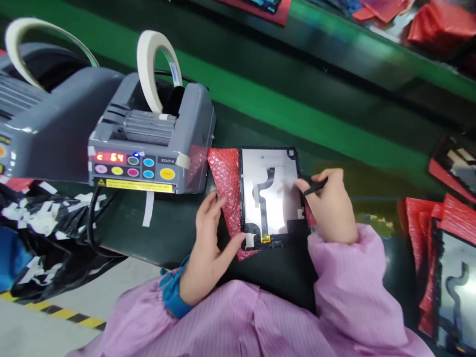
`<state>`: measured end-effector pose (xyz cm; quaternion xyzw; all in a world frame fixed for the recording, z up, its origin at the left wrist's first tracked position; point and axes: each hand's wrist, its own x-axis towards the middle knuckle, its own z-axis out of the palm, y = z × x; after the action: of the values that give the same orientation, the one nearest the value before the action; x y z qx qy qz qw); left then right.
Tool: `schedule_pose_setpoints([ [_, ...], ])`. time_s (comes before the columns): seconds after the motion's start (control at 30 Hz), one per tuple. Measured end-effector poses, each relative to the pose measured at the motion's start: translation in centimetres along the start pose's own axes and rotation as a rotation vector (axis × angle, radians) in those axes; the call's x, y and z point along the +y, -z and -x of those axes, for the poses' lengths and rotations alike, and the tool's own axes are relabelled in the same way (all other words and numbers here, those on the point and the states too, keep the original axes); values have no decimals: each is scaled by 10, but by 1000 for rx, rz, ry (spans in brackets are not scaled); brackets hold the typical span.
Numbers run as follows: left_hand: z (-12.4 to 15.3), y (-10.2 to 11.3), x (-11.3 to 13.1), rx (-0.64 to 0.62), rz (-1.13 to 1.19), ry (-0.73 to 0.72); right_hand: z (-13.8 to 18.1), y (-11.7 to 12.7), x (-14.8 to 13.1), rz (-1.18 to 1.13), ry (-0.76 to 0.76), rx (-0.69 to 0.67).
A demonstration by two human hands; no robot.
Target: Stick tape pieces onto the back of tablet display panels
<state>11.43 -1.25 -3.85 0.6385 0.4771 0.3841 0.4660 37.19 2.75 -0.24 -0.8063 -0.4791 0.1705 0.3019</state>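
Observation:
A tablet screen panel (288, 198) lies on a red bubble-wrap sheet (225, 183), its silvery back facing up. A dark ribbon cable (264, 210) snakes down that back to a yellow piece (265, 238) near the lower edge. My left hand (211, 243) is open at the panel's lower left, its thumb tip by a small white patch (249, 240) at the corner. Over the right edge, my right hand (330, 203) is closed around a slim black tool (316, 187); its exact kind is not clear.
A grey tape dispenser (148, 134) with a white tape roll (147, 69) stands left, a cut tape strip (148, 209) hanging from its front. A second dispenser (67, 124) is beside it. More panels (455, 282) on red wrap lie right. Tape scraps cover a black bag (55, 263).

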Motion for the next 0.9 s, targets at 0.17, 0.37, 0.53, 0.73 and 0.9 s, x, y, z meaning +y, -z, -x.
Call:
schedule_pose_setpoints([
  [0.17, -16, 2, 8, -1, 495, 262, 22, 7, 7, 79, -96, -234],
  [0.37, -52, 3, 14, -71, 513, 242, -6, 10, -5, -345, 127, -193],
  [0.53, -71, -5, -6, 27, 311, 124, -115, 28, -26, -584, 386, 54],
  [0.73, -82, -3, -26, 67, 209, 69, -236, 23, -38, -120, 79, 147],
  [0.9, -88, 3, -27, 92, 210, 124, -255, 41, 17, 203, -87, 127],
])
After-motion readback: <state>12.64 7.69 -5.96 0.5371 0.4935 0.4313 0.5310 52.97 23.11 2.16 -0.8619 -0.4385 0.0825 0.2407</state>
